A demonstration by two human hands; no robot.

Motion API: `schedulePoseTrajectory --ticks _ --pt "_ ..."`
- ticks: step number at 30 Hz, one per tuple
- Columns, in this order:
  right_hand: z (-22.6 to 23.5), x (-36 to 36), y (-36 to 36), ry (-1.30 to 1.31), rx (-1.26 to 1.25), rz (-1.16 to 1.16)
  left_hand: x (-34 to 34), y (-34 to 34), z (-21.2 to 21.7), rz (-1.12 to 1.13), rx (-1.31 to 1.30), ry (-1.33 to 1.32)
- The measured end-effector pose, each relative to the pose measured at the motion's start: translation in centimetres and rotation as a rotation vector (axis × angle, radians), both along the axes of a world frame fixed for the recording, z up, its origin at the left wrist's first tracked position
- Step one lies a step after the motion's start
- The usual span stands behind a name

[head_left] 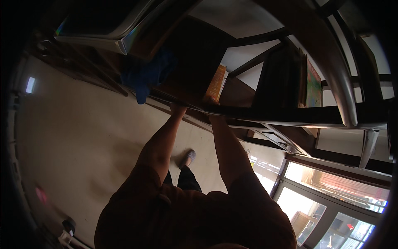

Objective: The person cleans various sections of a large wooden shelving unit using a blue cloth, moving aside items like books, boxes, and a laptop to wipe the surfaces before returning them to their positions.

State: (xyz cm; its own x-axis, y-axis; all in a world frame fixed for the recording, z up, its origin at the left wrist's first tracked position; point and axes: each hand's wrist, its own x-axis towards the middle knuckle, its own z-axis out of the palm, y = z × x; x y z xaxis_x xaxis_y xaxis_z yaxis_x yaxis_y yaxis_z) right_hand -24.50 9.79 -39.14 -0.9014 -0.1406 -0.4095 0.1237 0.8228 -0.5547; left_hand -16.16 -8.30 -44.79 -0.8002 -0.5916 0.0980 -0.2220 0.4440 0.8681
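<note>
Both my arms reach forward to a dark wooden shelf unit (290, 114). At its front edge is my left hand (178, 108), with its fingers lost in shadow behind the edge. Close by on the right, my right hand (214, 112) is at the same edge, just below an orange book or box (215, 84) that stands tilted inside. What the right fingers do, and whether they touch the orange thing, is too dark to make out. A blue cloth (151, 74) hangs over the shelf to the left of my hands.
A large dark-fronted device with a pale frame (91, 41) sits at the upper left. Dark upright volumes and a green-covered book (314, 85) stand on the right. A curved rail (342, 95) juts out there. Glazed doors (319, 216) are at the lower right, above pale floor (83, 133).
</note>
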Motion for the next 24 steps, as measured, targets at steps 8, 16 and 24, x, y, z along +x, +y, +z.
schedulePoseTrajectory --ticks 8,16,24 --pt "-4.7 4.2 0.3 0.085 0.337 0.002 3.2 -1.6 5.4 -0.039 0.346 -0.075" --pt "2.9 12.2 -3.0 0.009 -0.193 -0.501 7.8 -8.5 5.4 -0.198 0.84 -0.313" --pt "1.9 9.7 0.6 -0.488 -0.732 -0.588 4.7 -9.1 6.5 -0.457 0.903 -0.376"
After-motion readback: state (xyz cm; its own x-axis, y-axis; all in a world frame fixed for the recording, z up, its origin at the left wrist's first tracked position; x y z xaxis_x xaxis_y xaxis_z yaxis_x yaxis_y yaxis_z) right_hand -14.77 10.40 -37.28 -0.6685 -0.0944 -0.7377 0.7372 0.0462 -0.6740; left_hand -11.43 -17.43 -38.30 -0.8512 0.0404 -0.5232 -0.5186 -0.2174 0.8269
